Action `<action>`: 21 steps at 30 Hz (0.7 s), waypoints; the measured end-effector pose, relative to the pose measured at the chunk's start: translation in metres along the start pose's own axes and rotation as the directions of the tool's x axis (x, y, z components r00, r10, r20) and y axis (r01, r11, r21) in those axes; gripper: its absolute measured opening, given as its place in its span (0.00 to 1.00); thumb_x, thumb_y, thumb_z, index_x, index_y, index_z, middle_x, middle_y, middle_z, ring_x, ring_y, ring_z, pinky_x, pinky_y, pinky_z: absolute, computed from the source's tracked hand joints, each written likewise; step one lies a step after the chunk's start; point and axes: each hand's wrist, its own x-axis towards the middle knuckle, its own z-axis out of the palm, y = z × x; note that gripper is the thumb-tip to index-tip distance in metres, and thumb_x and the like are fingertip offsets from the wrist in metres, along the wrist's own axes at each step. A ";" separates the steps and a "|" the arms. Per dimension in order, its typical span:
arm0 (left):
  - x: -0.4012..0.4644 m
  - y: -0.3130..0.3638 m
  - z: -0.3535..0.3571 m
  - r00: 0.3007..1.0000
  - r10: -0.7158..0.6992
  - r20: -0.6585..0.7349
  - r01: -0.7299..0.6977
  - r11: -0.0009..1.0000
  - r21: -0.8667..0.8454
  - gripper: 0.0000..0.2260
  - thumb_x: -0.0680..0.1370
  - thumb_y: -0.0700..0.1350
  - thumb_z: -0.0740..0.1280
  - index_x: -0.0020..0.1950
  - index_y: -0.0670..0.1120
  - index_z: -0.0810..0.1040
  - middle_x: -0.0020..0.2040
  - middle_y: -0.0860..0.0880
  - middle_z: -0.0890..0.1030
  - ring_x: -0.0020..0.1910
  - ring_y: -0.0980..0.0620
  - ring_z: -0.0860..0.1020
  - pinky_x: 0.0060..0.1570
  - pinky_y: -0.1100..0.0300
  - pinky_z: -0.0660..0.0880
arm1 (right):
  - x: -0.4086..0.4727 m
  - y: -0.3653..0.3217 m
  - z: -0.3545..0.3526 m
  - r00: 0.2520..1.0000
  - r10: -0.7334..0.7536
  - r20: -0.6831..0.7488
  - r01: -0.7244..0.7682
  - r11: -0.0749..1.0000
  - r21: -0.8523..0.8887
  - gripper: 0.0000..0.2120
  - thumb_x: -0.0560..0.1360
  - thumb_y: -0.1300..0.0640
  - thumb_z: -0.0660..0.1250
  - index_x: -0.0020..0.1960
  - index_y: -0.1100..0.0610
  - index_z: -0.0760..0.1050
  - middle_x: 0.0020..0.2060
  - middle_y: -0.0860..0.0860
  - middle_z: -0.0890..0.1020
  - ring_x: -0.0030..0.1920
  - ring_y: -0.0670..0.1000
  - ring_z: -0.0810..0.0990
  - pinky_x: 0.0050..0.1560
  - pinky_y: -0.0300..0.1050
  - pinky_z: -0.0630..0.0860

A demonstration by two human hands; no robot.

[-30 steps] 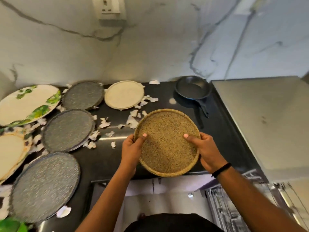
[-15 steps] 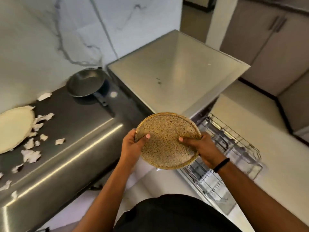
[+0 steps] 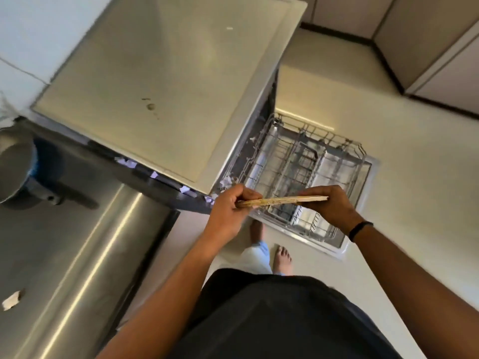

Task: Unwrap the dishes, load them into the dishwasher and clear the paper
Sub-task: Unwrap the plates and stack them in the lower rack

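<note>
Speckled tan round plate held edge-on above pulled-out wire dishwasher rack.
Left hand and right hand each pinch an opposite rim.

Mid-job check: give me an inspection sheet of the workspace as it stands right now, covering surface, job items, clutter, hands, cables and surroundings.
Surface: steel counter at left; pale top above the dishwasher, with a small dark stain.
Job's things: speckled plate held edge-on over the pulled-out dishwasher rack; no dishes seen in the rack.
Clutter: paper scraps on the counter and along the gap beside the pale top; dark pan at the left edge.
Hands: left hand and right hand each grip an opposite rim of the plate.
Cables: nothing seen.
Surroundings: pale floor, cabinet doors at upper right, the person's bare feet below the rack.
</note>
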 end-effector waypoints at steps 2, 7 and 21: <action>0.016 -0.011 0.012 0.999 0.019 0.041 -0.020 1.000 0.018 0.16 0.72 0.28 0.71 0.46 0.50 0.82 0.49 0.51 0.85 0.51 0.55 0.83 0.52 0.62 0.78 | 0.008 0.021 0.000 0.995 0.097 -0.026 -0.099 0.992 -0.083 0.12 0.72 0.65 0.77 0.55 0.60 0.85 0.47 0.56 0.86 0.49 0.53 0.84 0.54 0.52 0.79; 0.071 -0.059 0.034 0.993 -0.009 0.118 0.011 1.000 -0.015 0.21 0.69 0.20 0.64 0.40 0.48 0.76 0.57 0.51 0.84 0.58 0.56 0.81 0.55 0.65 0.76 | 0.038 0.063 0.015 0.804 0.592 -0.061 -0.511 0.740 0.437 0.22 0.78 0.72 0.64 0.71 0.64 0.70 0.54 0.65 0.79 0.48 0.62 0.81 0.53 0.60 0.80; 0.146 -0.197 0.080 0.989 -0.143 -0.022 0.144 0.956 0.256 0.21 0.71 0.26 0.67 0.50 0.52 0.80 0.66 0.53 0.74 0.69 0.65 0.69 0.70 0.62 0.68 | 0.150 0.198 0.137 0.475 0.872 0.115 -0.785 0.362 0.503 0.11 0.74 0.52 0.72 0.51 0.58 0.77 0.44 0.56 0.83 0.43 0.57 0.83 0.40 0.51 0.83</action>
